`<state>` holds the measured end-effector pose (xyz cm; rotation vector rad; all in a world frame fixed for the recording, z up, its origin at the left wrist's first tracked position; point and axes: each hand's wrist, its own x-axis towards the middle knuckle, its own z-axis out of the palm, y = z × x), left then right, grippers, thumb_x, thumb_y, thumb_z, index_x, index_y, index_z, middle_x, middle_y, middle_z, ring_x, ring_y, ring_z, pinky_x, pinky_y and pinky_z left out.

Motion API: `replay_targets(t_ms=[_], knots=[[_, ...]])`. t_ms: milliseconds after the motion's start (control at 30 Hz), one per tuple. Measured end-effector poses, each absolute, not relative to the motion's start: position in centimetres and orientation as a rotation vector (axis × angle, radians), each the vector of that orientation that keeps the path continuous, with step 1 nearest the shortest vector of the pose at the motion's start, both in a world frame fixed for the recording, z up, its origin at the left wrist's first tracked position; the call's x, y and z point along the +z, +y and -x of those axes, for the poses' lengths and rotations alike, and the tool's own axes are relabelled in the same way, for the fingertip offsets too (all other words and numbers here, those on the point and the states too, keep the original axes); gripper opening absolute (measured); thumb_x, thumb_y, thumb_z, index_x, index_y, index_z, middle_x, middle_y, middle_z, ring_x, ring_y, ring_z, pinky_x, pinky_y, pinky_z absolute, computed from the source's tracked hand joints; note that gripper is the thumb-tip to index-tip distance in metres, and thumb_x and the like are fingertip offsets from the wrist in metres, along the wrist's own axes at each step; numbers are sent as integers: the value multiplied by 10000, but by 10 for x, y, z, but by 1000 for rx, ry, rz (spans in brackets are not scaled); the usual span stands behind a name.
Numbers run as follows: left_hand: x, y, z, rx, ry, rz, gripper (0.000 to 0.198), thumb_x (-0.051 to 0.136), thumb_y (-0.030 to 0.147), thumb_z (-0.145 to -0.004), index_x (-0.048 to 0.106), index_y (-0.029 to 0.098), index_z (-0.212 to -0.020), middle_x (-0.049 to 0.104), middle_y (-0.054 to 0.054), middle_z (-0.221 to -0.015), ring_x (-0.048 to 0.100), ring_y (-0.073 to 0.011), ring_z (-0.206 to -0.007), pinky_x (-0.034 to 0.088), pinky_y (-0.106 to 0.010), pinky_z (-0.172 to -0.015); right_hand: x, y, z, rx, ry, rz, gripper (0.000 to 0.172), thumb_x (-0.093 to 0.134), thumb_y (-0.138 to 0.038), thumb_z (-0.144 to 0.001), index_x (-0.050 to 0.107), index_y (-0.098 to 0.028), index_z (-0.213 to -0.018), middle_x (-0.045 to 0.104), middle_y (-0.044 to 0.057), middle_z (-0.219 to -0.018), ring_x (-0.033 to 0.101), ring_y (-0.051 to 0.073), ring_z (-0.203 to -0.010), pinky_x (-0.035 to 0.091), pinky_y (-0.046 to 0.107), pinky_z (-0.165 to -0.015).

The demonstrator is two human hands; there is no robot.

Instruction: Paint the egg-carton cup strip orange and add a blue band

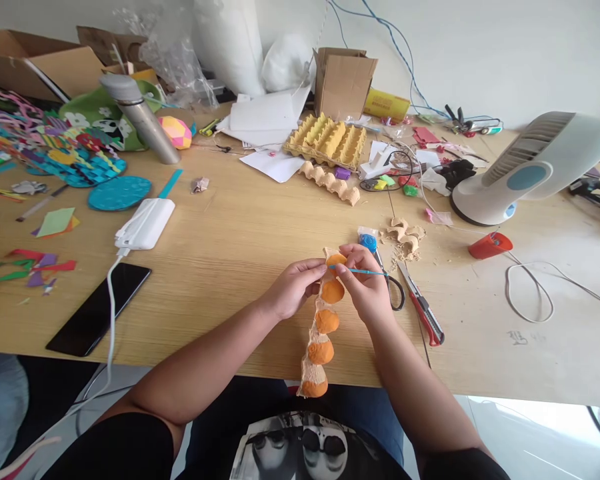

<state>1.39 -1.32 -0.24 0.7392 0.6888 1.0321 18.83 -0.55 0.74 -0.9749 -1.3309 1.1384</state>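
A strip of egg carton (314, 337) hangs over the table's front edge, its row of cups covered in orange. My left hand (300, 283) grips the strip near its far end, fingers closed on its left side. Between the thumb and fingers of my right hand (364, 283) is a thin blue stick (365, 271), lying across the farthest orange cup (336, 260). Its left tip meets the strip beside my left thumb. Black-handled scissors (397, 293) lie partly behind my right hand, with a blue lump in clear wrap (368, 241) just beyond.
A red utility knife (429, 320) lies right of my right hand, near carton scraps (405, 235). Farther back are a yellow egg tray (325, 141) and another carton strip (330, 183). A white fan (520, 167), red cup (490, 246), phone (100, 310), power bank (145, 223) and steel bottle (143, 120) stand around.
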Motion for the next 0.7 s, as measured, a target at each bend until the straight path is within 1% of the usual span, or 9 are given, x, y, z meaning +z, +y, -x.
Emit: replay_targets(t_ms=[133,233,400,533,633,700], knots=[[-2,-13,-14,1023,704,-756,408,881,504,-837,862,169,-1069,774,-79,-874,693,-177,-791,523,-280,-746,13,-5,-189,1264,-1158,931,373,864,-488,-860,579,-257,-797,657,57,-1236,638,269,-1243,527,431,-1059],[-3,-13,-14,1012,701,-774,409,872,504,-847,859,170,-1082,774,-78,-873,697,-182,-801,521,-280,-747,14,-5,-188,1276,-1141,948,349,867,-465,-851,595,-255,-790,672,63,-1215,632,272,-1258,517,431,-1068],[-4,-14,-15,999,690,-781,377,871,492,-856,852,159,-1031,741,-53,-822,652,-147,-727,506,-261,-702,13,-6,-184,1238,-1130,1008,334,858,-423,-841,584,-249,-761,691,65,-1134,627,271,-1229,521,413,-1019],[-2,-14,-14,1010,689,-722,407,906,485,-811,833,138,-1011,749,-64,-830,675,-162,-744,517,-269,-710,16,-5,-185,1328,-992,951,357,892,-429,-800,585,-248,-774,688,40,-1147,652,246,-1175,524,393,-1013],[1,-13,-13,1042,687,-614,381,936,424,-772,817,129,-981,740,-52,-811,658,-149,-706,508,-259,-670,18,-3,-189,1416,-874,903,391,899,-444,-791,557,-254,-789,688,23,-1172,669,232,-1137,539,390,-995],[3,-12,-13,1052,669,-556,352,932,385,-776,814,130,-988,741,-49,-818,654,-147,-705,508,-255,-660,16,-2,-192,1426,-894,882,406,902,-461,-795,552,-255,-792,683,27,-1192,666,234,-1135,546,397,-987]])
